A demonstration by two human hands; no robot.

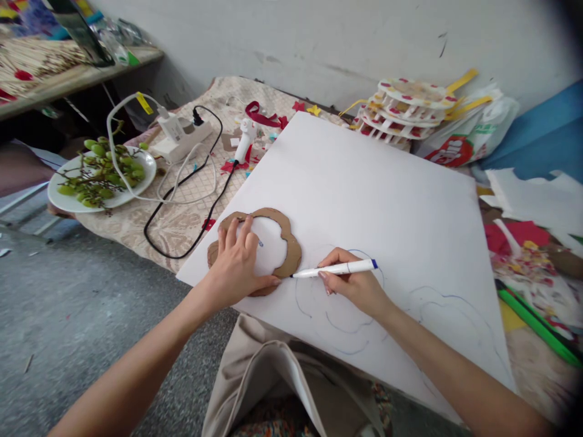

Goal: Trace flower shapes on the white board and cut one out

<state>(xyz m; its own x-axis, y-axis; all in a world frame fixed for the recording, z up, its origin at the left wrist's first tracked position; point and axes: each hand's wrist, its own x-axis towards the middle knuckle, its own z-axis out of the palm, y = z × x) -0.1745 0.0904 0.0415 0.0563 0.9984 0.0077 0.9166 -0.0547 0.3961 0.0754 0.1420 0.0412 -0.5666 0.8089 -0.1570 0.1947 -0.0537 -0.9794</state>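
Observation:
My left hand (233, 266) presses a scalloped brown cardboard ring (293, 250) onto the large white board (392, 188), near its left corner. The fingers lie across the ring's upper left part and the thumb rests on its lower edge. Pinched in my right hand (357, 288) is a white marker pen (350, 267) with a blue end. Its dark tip touches the board just beside the ring's lower right edge. Blue curved outlines (348, 329) run on the board below and right of my right hand, which partly covers them.
A glue gun (246, 141), its black cord and a power strip (182, 142) lie beyond the board's left edge. Grapes fill a white plate (57, 188) at left. A tiered white model (401, 112) stands behind; a green-edged tool (540, 325) and scraps lie right.

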